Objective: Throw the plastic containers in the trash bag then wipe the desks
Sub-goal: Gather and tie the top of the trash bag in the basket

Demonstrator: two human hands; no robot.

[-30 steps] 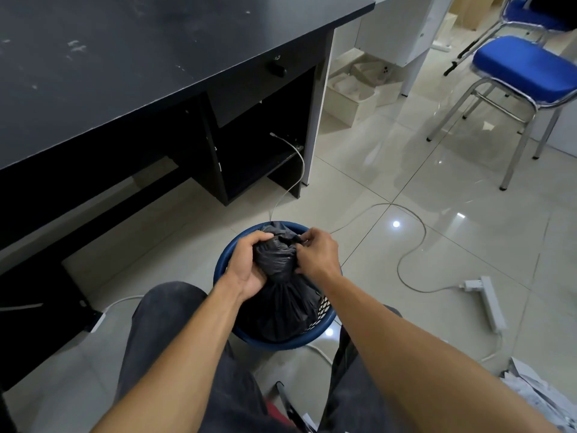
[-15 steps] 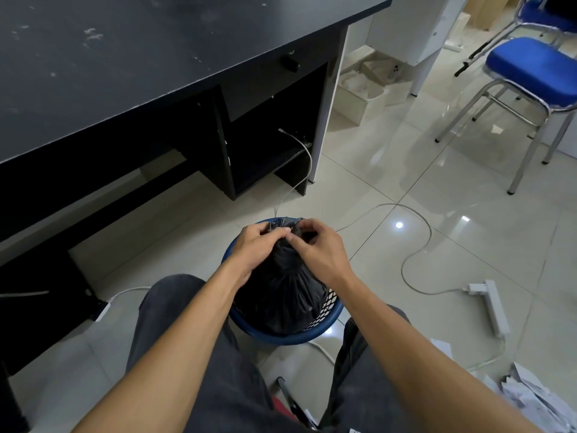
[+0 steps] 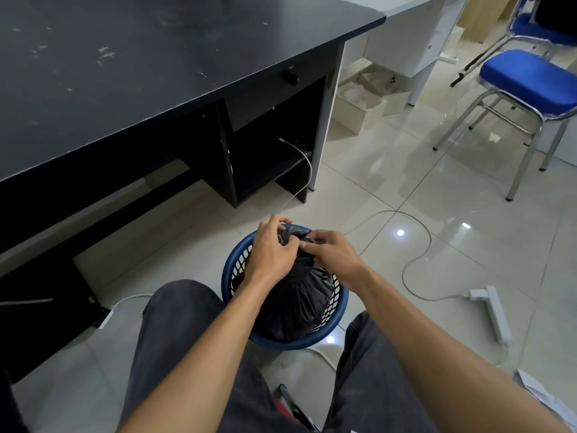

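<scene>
A black trash bag (image 3: pixel 293 301) sits in a round blue mesh basket (image 3: pixel 338 310) on the floor between my knees. Its mouth is gathered into a twisted bunch at the top. My left hand (image 3: pixel 271 248) grips that bunch from the left. My right hand (image 3: pixel 334 254) pinches the bag's neck from the right, close against the left hand. What is inside the bag is hidden. The black desk (image 3: pixel 150 67) stands to the upper left, its top marked with pale smudges.
A white desk (image 3: pixel 406 29) and a blue chair (image 3: pixel 527 82) with chrome legs stand at the upper right. A white cable (image 3: pixel 415 260) runs over the tiles to a power strip (image 3: pixel 496 314). White boxes (image 3: pixel 359 103) sit under the desks. Papers (image 3: pixel 543 392) lie at lower right.
Both hands have shifted upward on the bag's neck and closed together over the twisted top. The view has tilted slightly, showing more of the desk.
</scene>
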